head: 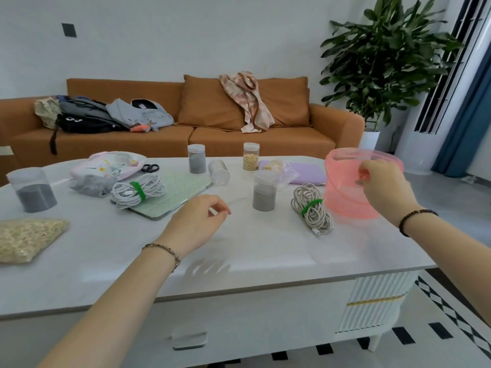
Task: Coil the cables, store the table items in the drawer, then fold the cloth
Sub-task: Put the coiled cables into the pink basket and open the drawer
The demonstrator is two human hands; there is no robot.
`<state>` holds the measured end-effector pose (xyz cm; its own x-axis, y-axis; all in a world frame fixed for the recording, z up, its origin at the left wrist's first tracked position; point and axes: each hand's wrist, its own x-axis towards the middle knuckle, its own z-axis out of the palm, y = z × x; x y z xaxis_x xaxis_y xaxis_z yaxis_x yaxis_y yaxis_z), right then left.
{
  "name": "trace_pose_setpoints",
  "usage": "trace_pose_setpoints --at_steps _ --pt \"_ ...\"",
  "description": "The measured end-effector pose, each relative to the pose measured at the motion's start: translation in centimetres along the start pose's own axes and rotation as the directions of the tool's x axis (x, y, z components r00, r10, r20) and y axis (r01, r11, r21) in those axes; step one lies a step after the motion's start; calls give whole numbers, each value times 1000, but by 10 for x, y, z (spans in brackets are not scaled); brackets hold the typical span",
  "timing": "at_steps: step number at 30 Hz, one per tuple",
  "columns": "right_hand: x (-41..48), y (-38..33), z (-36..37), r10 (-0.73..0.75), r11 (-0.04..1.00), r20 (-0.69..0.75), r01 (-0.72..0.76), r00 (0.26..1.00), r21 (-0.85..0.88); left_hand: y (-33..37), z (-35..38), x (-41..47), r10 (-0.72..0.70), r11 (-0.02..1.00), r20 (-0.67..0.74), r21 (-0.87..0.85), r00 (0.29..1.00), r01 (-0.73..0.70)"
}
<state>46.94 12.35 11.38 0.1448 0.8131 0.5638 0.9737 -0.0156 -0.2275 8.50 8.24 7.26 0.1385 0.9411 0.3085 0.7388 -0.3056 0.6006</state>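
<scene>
An orange sofa [239, 140] stands against the white wall [186, 35], a heap of bags [87, 115] on its left seat, a tall leafy plant [385, 57] in a white pot [370, 140] beside its right arm, and a dark wall plate [69, 30] above its left end.

This single head-worn view looks forward and down from just above the near edge of the white, marble-patterned bench [265, 248], so close that both forearms enter from the bottom of the frame. It faces across the bench's far edge toward the orange-brown fabric sofa [127, 142] by the wall. The bench's near right corner and a tall green potted plant [385, 62] sit at the right.
</scene>
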Motion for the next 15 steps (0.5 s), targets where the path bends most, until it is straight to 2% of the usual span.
trace_pose_setpoints --at_steps 3,6,8,11,15 --pt "-9 -25 -22 -126 992 -117 126 985 -14 -4 -14 -6 -1 1000 -17 -4 1000 1" --pt "-23 -71 -45 -296 954 -227 299 928 -19 -10 -27 -11 0 1000 -42 -11 999 0" --pt "-31 -110 -54 -367 920 -206 387 907 65 -16 -38 -13 -1 999 -70 -40 998 -2" --pt "-44 -159 -46 -432 864 -76 436 899 253 -24 -52 -17 12 990 -107 -138 994 -27" --pt "-66 -203 -21 -526 789 -25 498 850 358 -37 -73 -34 68 976 -103 -200 992 -88"
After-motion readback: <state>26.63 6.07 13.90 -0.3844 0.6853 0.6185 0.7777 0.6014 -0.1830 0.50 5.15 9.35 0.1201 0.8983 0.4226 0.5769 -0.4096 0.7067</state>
